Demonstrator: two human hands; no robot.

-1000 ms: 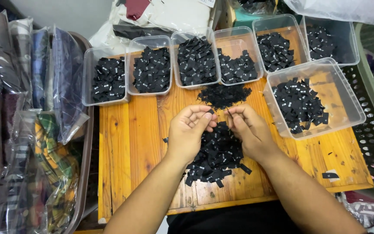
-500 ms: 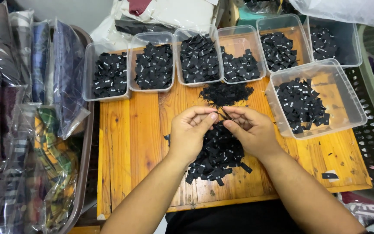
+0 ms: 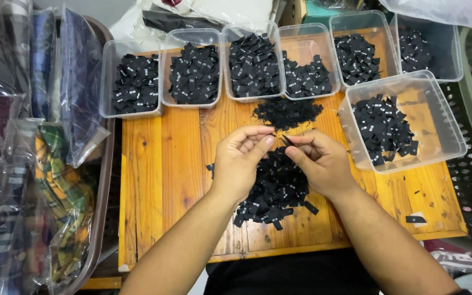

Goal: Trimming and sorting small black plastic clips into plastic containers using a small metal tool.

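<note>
Label in hand: small black fabric tag (image 3: 286, 141), pinched between the two hands above the wooden table (image 3: 159, 180), directly over the loose pile.
Left hand: left hand (image 3: 241, 161) has thumb and forefinger drawn narrow, tips closed toward the tag's left end; whether they actually touch it cannot be told.
Right hand: right hand (image 3: 320, 161) holds the tag's right end, fingers curled tight around it.
Long axis: tag appears to run aslant, upper left to lower right; too small to judge more exactly.
Nearer hand: both hands meet at the tag; the right has the firmer hold.
Loose pile: heap of black tags (image 3: 277, 188) lies under and just toward the person from both hands.
Second heap: smaller dark heap (image 3: 288, 112) lies on the table just beyond the fingertips, before the row of tubs.
Tubs: row of clear plastic tubs (image 3: 195, 68) stands along the far table edge, each holding black tags; one larger clear tub (image 3: 405, 123) sits to the right, nearest the right hand.
Surroundings: bagged folded cloth (image 3: 34, 164) is stacked left of the table.
</note>
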